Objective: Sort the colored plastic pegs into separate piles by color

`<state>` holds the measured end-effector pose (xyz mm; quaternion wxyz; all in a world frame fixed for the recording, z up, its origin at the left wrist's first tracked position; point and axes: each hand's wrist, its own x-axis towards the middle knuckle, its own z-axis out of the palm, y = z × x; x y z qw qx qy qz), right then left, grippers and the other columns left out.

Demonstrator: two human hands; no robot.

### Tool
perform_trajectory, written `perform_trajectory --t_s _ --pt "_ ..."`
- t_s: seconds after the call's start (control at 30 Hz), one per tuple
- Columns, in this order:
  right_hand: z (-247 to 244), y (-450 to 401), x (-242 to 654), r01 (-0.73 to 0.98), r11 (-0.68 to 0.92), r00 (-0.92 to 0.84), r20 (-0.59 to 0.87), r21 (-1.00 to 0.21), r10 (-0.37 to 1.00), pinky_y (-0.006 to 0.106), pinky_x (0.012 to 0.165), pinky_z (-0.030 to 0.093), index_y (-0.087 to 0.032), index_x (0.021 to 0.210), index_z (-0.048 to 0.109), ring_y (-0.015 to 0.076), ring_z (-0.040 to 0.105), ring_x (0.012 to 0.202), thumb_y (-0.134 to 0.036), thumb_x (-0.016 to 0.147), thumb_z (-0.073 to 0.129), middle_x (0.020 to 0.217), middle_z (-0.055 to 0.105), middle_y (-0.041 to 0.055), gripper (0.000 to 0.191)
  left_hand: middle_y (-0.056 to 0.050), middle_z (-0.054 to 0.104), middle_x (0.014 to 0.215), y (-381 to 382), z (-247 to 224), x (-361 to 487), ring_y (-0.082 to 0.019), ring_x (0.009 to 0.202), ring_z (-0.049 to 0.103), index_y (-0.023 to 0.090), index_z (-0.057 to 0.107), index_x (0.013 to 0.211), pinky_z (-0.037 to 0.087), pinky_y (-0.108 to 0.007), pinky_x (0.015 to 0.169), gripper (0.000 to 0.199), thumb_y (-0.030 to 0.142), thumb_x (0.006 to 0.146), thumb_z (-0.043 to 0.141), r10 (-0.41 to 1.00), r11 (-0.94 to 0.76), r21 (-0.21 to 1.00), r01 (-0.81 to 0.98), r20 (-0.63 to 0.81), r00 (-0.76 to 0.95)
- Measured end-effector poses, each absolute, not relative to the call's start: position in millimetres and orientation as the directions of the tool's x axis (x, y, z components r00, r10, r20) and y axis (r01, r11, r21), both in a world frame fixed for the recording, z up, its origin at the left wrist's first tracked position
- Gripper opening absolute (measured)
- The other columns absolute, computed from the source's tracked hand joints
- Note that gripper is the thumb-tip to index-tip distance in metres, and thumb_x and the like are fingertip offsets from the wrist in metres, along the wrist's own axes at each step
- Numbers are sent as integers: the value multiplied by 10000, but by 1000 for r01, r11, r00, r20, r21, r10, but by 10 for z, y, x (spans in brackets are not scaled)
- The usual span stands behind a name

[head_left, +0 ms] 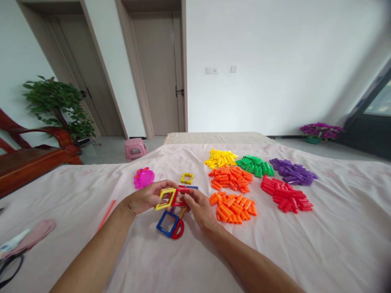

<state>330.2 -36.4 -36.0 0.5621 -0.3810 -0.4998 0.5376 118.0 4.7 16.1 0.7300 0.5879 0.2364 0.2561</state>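
Note:
My left hand (145, 198) grips a yellow square frame tile (165, 198) from its left side. My right hand (198, 205) is closed on a red frame tile (181, 190), which touches the yellow one edge to edge. Below the hands lie a blue square frame tile (168, 223) and a red half-round tile (178, 229) on the cloth. Another blue tile (192, 187) shows partly behind my right fingers. A separate yellow square tile (187, 178) lies just beyond the hands. The fingers hide parts of the held tiles.
Piles of yellow (220, 158), green (255, 165), purple (293, 171), red (286, 194) and orange tubes (235, 208) lie to the right on the cloth (275, 248). Left are a magenta paw-shaped piece (144, 178), an orange stick (106, 215) and a pink pouch (38, 235).

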Motion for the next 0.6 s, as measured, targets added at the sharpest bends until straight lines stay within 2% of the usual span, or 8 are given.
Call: perform_trajectory --t_s 0.07,0.23,0.37,0.47,0.6 --pt "-379 -343 3313 -212 125 -38 136 -969 990 237 532 442 -161 986 713 124 557 582 -463 820 658 760 688 40 348 -107 653 1195 51 148 1233 -223 1023 657 204 561 1241 529 -330 859 562 199 723 779 665 196 974 -115 -46 745" --pt "-376 -341 3303 -132 212 55 206 -968 977 243 548 440 -161 948 701 139 572 627 -425 824 648 791 688 46 296 -107 652 1220 76 117 1221 -232 1062 661 213 552 1235 530 -346 890 548 185 736 777 691 219 969 -117 -69 719" --pt "-366 -324 3324 -115 235 87 226 -965 970 244 529 430 -170 936 698 134 547 591 -436 833 635 728 653 23 292 -127 640 1266 123 99 1126 -267 1134 646 214 546 1255 528 -389 924 537 215 764 764 722 236 957 -172 -54 690" --pt "-402 -277 3364 -156 199 73 190 -967 979 242 502 416 -171 935 695 119 508 539 -472 837 631 685 628 12 323 -146 620 1324 135 101 1093 -295 1208 616 220 536 1274 517 -422 956 517 224 798 739 770 227 954 -194 -54 636" --pt "-461 -239 3371 -194 200 14 201 -960 979 251 528 442 -174 944 689 127 526 561 -483 832 640 690 628 11 332 -155 601 1363 77 141 1220 -301 1261 583 220 548 1266 495 -449 996 514 219 792 747 819 157 982 -104 -70 570"
